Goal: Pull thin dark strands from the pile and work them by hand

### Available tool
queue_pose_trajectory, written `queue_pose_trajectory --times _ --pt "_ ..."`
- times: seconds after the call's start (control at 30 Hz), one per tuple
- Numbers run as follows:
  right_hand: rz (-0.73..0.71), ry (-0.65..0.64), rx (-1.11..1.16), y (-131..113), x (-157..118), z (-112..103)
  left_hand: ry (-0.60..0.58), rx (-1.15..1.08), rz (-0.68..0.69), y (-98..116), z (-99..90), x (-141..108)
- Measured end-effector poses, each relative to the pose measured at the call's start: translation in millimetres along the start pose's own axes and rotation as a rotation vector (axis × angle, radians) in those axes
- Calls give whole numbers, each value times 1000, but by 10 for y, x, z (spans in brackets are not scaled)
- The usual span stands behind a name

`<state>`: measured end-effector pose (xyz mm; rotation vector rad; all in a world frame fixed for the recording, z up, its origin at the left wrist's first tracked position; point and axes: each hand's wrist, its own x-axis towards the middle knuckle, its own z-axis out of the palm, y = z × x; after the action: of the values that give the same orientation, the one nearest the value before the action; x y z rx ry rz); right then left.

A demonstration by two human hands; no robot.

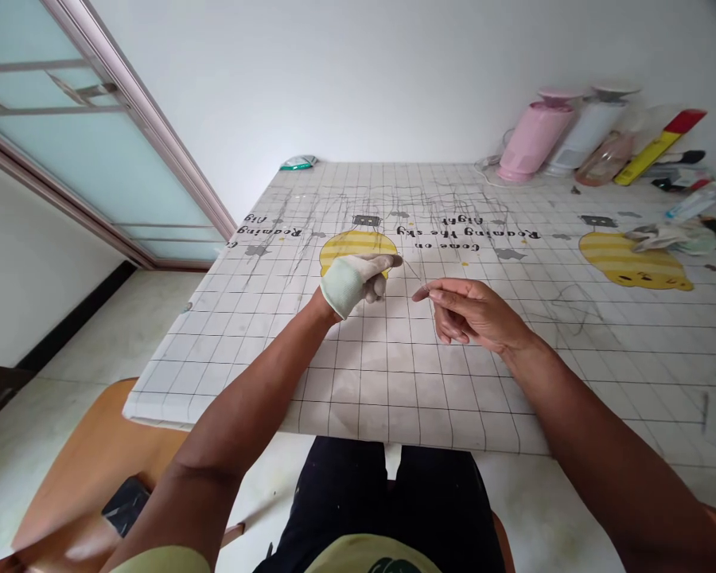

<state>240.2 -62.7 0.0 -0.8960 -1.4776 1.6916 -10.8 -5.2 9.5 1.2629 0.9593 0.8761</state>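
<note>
My left hand, in a pale green and white glove with dark fingertips, is pinched over the middle of the checked tablecloth. A thin dark strand runs from its fingertips toward my right hand. That right hand is bare, its thumb and forefinger pressed together on the strand's other end, the other fingers curled. Several dark thin strands are spread over the far part of the cloth. More loose strands lie to the right of my right hand.
Along the wall at the back right stand a pink bottle, a pale bottle and a yellow and red box. A glove lies at the right. A green item sits at the far left corner. A phone rests on a wooden chair.
</note>
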Motion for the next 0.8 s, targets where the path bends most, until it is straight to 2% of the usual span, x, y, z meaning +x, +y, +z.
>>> queue_pose_trajectory --times 0.1,0.17,0.27,0.37,0.43,0.6,0.8 --pt "11 -13 36 34 17 -6 -42 -180 17 -2 13 -16" --pt "13 -22 -31 42 18 -29 -41 -203 11 2 20 -20" --pt "-21 -6 -286 9 0 -91 -22 -81 -36 15 25 -24" --pt "-83 82 -470 -46 -14 -131 -57 66 -76 17 49 -31" --pt "-128 128 -472 -59 -9 -113 -117 132 -108 6 87 -40" --pt "-166 109 -419 6 37 12 -236 245 -154 -7 185 -61" --pt "-231 246 -374 37 34 8 -203 248 -162 34 137 -38"
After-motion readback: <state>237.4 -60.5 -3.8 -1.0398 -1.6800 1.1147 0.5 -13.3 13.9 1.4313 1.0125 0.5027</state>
